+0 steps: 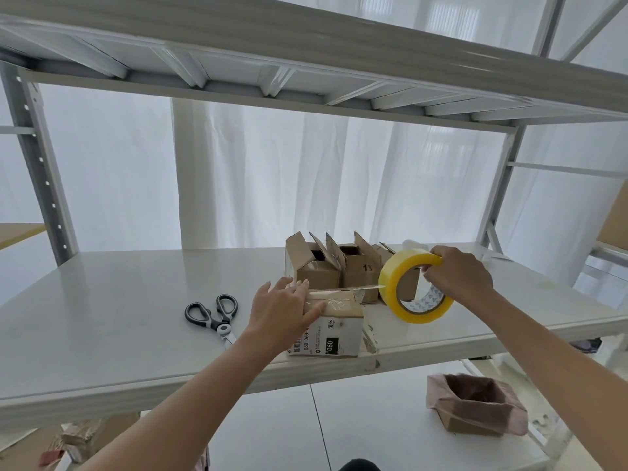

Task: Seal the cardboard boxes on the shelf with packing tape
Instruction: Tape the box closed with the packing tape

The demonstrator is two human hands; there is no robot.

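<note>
Pair of scissors (214,315) w/ black-and-grey handles lies on the shelf (119,300) to the left of the work, blades pointing toward the front edge, apart from the left hand (283,309). Behind the front box (334,326) stand two small open boxes (334,263), flaps up, brown corrugated card; one has "13" written on its side. They sit just behind the tape roll (415,287) and partly behind it. Lower level, right: a box lined w/ a pinkish-brown bag (474,404), open top. More card scraps bottom left, blurred. White curtains (272,178) behind the rack; grey-white metal shelf overhead w/ ribs underneath.

Shelf surface is smooth, pale, slightly glossy. Front box sits near the shelf's front edge, centre-right; white shipping label w/ barcode and "060" on its near side, top closed, shiny clear tape already wrinkled across it.

Left hand lies flat on the box top, fingers together and stretched out, pressing on the tape. Right hand (457,275) holds the roll upright just right of the box, fingers hooked through the core, thumb side on the outer rim. Roll is yellowish clear tape on a printed white core. A strip of tape (360,287) runs taut from the roll to the box top.
</note>
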